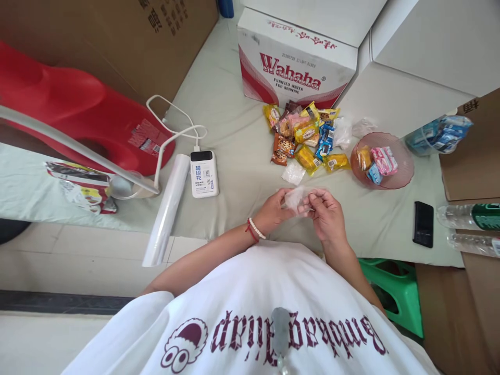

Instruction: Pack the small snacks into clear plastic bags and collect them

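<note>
1. Left hand (273,211) and right hand (326,213) meet, fingers pinched shut on a small clear plastic bag (296,198) held between them.
2. Beyond the hands: pile of wrapped snacks (304,138).
3. Right of it: pink bowl (402,166) with sweets.

A loose white T-shirt (250,312) fills the view toward 6 o'clock — maroon gothic lettering across the chest and a cartoon face (185,346) at 7 o'clock. The left wrist wears bracelets (255,229) — white beads, red cord.
</note>
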The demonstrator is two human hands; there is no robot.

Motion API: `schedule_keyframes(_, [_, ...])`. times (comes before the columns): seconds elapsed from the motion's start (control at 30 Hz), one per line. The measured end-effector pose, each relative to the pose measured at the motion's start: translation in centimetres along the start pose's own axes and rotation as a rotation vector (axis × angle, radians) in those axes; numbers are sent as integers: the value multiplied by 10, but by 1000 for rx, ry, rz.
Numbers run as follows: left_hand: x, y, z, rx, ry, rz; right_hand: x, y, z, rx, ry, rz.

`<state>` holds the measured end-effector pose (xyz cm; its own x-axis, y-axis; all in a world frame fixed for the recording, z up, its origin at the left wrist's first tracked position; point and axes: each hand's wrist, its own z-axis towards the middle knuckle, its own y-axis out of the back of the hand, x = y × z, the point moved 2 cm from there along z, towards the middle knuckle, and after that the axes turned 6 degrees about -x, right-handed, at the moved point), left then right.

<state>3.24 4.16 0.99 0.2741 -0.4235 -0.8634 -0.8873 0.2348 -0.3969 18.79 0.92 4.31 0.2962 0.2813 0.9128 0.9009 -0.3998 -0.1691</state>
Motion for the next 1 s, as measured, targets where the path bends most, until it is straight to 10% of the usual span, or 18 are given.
schedule_keyframes(0.27, [-13,9,-1,-66,80,-85,16,37,31,-93,-29,89])
schedule_keyframes(0.67, [17,17,7,-411,-71,288,-43,0,6,-33,-63,-114])
schedule_keyframes(0.87, [14,34,22,-489,269,105,-48,14,16,-6,-322,-46])
schedule_keyframes(1.0, [0,43,19,-638,-37,460,-52,18,15,-23,-336,-26])
